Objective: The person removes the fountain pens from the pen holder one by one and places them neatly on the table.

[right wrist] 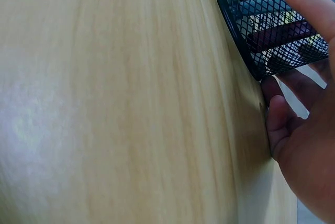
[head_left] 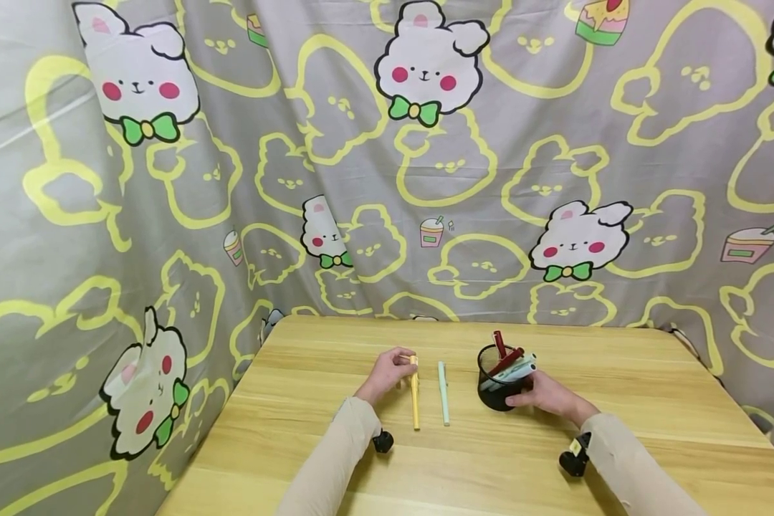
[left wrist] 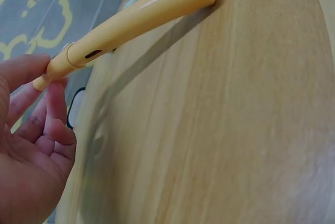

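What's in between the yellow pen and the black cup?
A pale green pen lies on the table between the yellow pen and the black cup; the head view shows it.

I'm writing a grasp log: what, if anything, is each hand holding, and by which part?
The left hand pinches the yellow pen by its far end; the right hand grips the black mesh cup by its side wall.

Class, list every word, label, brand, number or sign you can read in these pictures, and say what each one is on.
None: no readable text in any view.
Yellow pen: no lettering shows.
Pale green pen on the table: too small to tell.
Curtain: cartoon drawings; any lettering on its printed cups is too small to read.
Yellow patch at the right wrist: too small to tell.
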`<state>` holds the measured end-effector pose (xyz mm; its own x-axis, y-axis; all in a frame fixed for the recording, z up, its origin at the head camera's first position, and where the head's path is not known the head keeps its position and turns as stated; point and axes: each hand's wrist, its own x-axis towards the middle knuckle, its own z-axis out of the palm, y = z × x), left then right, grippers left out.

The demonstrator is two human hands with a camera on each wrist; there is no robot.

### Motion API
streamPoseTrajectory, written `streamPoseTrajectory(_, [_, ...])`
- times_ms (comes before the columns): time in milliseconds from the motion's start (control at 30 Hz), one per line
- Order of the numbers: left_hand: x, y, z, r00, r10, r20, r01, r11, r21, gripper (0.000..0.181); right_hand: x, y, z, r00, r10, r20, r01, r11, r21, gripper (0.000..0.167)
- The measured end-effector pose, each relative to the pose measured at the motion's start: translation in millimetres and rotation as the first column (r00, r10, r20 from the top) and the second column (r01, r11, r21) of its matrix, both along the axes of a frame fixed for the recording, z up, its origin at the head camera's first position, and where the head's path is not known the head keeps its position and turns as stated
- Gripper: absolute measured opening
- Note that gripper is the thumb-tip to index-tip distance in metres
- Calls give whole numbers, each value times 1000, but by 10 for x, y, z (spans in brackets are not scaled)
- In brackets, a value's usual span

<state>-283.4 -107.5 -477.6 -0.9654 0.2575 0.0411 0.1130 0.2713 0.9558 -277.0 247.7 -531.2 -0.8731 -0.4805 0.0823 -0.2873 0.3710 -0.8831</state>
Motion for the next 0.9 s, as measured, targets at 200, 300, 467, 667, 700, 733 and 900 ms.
streamPoseTrajectory(200, [-17, 12, -40, 1000, -26, 0, 26, 1000, 1, 34, 2, 3, 19, 1000, 9, 21, -9, 1000, -30, 69])
streamPoseTrajectory(300, [-117, 10, -201, 1000, -14, 3, 14, 1000, 0, 36, -1, 7, 7, 1000, 12, 25, -11, 1000, -24, 68])
streamPoseTrajectory(467, [-241, 0, -402, 1000, 10, 10, -10, 1000, -6, 35, -4, 9, -20, 999, 5, 33, -5, 1000, -14, 67])
streamPoseTrajectory(667, [-254, 0, -429, 1000, 23, 7, -22, 999, -43, 34, 0, 6, -15, 999, 18, 31, -18, 1000, -25, 66])
streamPoseTrajectory(700, [-260, 1, -437, 1000, 23, 3, -23, 999, -49, 34, 1, 5, -12, 999, 18, 32, -17, 1000, -25, 66])
streamPoseTrajectory(733, [-263, 1, -440, 1000, 23, 0, -23, 998, -55, 34, 1, 4, -10, 999, 16, 31, -15, 1000, -25, 66])
streamPoseTrajectory(900, [-277, 1, -455, 1000, 18, -4, -18, 998, -62, 33, 7, 0, -6, 999, 4, 34, -4, 1000, -16, 67])
